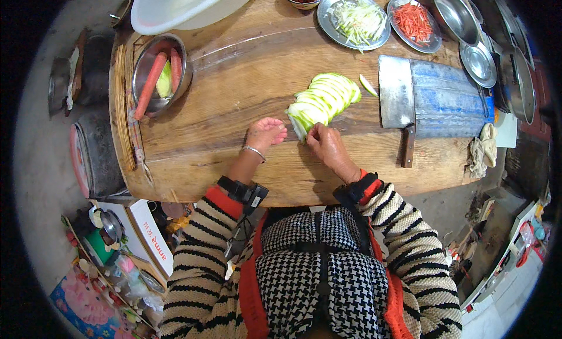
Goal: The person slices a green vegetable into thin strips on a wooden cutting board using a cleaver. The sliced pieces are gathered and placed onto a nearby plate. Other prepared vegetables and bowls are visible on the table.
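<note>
On the wooden table [228, 89] lies an overlapping row of thin pale vegetable slices [327, 95] with green rind. My right hand [329, 147] is at the near left end of the row, fingertips pinching the edge of the slices there. Left of the row, apart from it, my left hand [267, 133] hovers with loosely curled fingers and nothing visible in it. A single narrow slice [368, 85] lies off the row's far right end. Further right, a cleaver [396, 93] with a wooden handle rests against or partly on a worn blue-grey board [452, 97].
A metal bowl [186, 75] at left holds carrots and a yellow-green piece. Along the back stand a white basin [189, 14], a small sauce bowl [305, 4], plates of pale green shreds [360, 21] and carrot shreds [412, 23]. A cloth [482, 150] lies at the right edge.
</note>
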The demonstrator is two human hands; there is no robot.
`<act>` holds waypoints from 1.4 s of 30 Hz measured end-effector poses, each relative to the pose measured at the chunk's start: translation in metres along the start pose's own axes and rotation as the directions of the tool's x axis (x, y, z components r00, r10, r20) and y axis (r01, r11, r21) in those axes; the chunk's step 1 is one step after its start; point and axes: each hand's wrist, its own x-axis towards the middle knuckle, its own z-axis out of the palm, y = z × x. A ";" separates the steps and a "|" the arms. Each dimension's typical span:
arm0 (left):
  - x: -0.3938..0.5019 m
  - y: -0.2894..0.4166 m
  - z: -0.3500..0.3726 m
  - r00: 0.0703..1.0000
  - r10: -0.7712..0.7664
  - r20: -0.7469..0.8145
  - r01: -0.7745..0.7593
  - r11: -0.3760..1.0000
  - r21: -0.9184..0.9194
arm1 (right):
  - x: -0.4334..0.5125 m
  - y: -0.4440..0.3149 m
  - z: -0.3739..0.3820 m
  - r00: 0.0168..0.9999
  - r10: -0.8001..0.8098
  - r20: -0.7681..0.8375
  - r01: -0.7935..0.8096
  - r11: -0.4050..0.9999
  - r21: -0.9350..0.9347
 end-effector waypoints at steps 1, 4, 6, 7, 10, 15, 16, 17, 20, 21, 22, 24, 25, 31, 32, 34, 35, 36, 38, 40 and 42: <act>-0.002 -0.001 0.001 1.000 -0.012 0.016 0.012 1.000 0.020 | 0.001 0.002 0.003 1.000 0.025 0.001 -0.025 1.000 -0.007; -0.005 0.000 0.011 0.997 -0.061 0.045 0.057 0.995 0.081 | 0.001 0.004 0.008 0.999 0.049 0.006 -0.049 0.998 -0.044; -0.008 0.003 0.019 0.996 -0.086 0.037 0.081 0.988 0.133 | 0.001 0.004 0.004 0.999 0.037 -0.016 -0.038 0.999 -0.029; -0.007 0.005 0.024 0.996 -0.092 0.018 0.088 0.985 0.147 | 0.001 0.006 -0.001 0.999 0.029 -0.042 -0.029 1.000 -0.002; -0.006 0.011 0.036 0.994 -0.102 -0.027 0.105 0.980 0.171 | 0.009 0.016 -0.030 0.984 0.044 -0.171 -0.052 0.998 -0.042; -0.003 0.011 0.043 0.993 -0.103 -0.049 0.109 0.981 0.159 | 0.040 0.050 -0.099 0.954 -0.117 -0.274 -0.003 0.915 -0.402; -0.002 0.010 0.044 0.993 -0.109 -0.048 0.115 0.982 0.149 | 0.044 0.054 -0.106 0.949 -0.151 -0.275 0.004 0.882 -0.472; -0.001 0.010 0.045 0.993 -0.112 -0.048 0.118 0.983 0.144 | 0.048 0.057 -0.110 0.966 -0.123 -0.227 -0.017 0.848 -0.530; 0.001 0.009 0.045 0.990 -0.131 -0.056 0.137 0.982 0.132 | 0.057 0.057 -0.115 0.988 -0.053 -0.146 -0.061 0.733 -0.677; 0.001 0.009 0.045 0.989 -0.135 -0.062 0.143 0.981 0.133 | 0.060 0.056 -0.115 0.990 -0.042 -0.132 -0.064 0.706 -0.706; 0.001 0.009 0.045 0.989 -0.137 -0.052 0.142 0.984 0.110 | 0.062 0.054 -0.115 0.993 -0.033 -0.114 -0.061 0.678 -0.733; 0.001 0.009 0.045 0.990 -0.136 -0.038 0.139 0.987 0.079 | 0.065 0.051 -0.116 0.995 -0.023 -0.096 -0.061 0.629 -0.775; 0.000 0.009 0.045 0.990 -0.137 -0.038 0.139 0.988 0.071 | 0.066 0.050 -0.117 0.995 -0.024 -0.096 -0.061 0.610 -0.790; -0.001 0.012 0.045 0.988 -0.153 -0.030 0.155 0.985 0.082 | 0.069 0.048 -0.120 0.992 -0.089 -0.086 -0.020 0.573 -0.820; -0.002 0.013 0.044 0.988 -0.148 -0.033 0.150 0.985 0.085 | 0.070 0.049 -0.119 0.990 -0.107 -0.094 -0.018 0.556 -0.831; -0.002 0.013 0.044 0.988 -0.145 -0.044 0.148 0.984 0.098 | 0.073 0.052 -0.117 0.992 -0.069 -0.107 -0.048 0.576 -0.816; -0.003 0.013 0.044 0.989 -0.142 -0.048 0.146 0.984 0.104 | 0.074 0.054 -0.117 0.991 -0.052 -0.122 -0.070 0.581 -0.811; -0.003 0.013 0.044 0.990 -0.132 -0.047 0.137 0.985 0.108 | 0.076 0.056 -0.116 0.989 -0.047 -0.140 -0.084 0.600 -0.796; -0.003 0.012 0.043 0.989 -0.146 -0.035 0.149 0.986 0.081 | 0.077 0.063 -0.117 0.984 -0.055 -0.171 -0.097 0.638 -0.764; -0.004 0.009 0.041 0.991 -0.134 -0.024 0.135 0.990 0.051 | 0.077 0.071 -0.121 0.971 -0.088 -0.222 -0.091 0.724 -0.684; -0.004 0.007 0.039 0.993 -0.112 -0.023 0.113 0.993 0.032 | 0.074 0.076 -0.123 0.949 -0.181 -0.257 -0.015 0.791 -0.611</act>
